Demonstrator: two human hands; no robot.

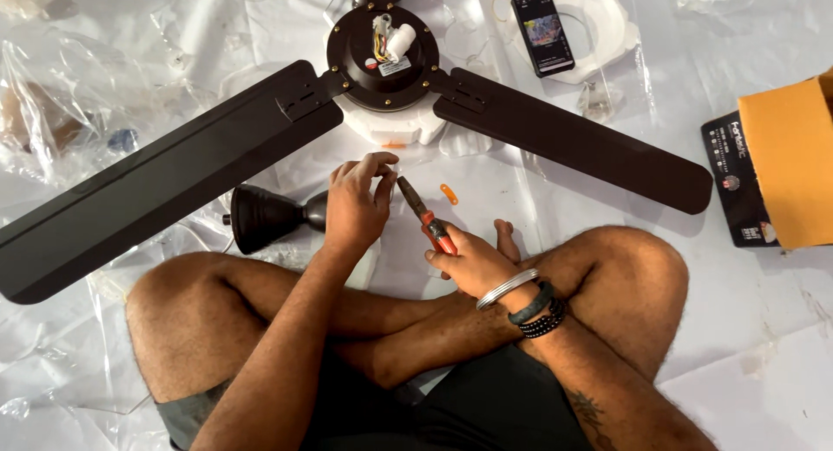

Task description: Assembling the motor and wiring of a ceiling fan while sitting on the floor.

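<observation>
Just at 6 o'clock of the fan motor (383,59), left hand (356,210) fingers pinch shut on sm. unclear part, right hand (466,258) wraps red-handled pliers (425,217); best w/ steady grip, nose square on part.

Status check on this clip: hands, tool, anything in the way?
Right hand grips red-handled pliers. Left hand pinches something small, unclear, at plier tip. Dark fan cup beside left hand; orange clip lies close.

The floor is covered in a white sheet (764,330) under crinkled clear plastic wrap (78,95). Above the sheet's right part lies a yellow-brown cardboard box (790,165); up from it, white foam packing (607,22). Light is even and bright.
</observation>
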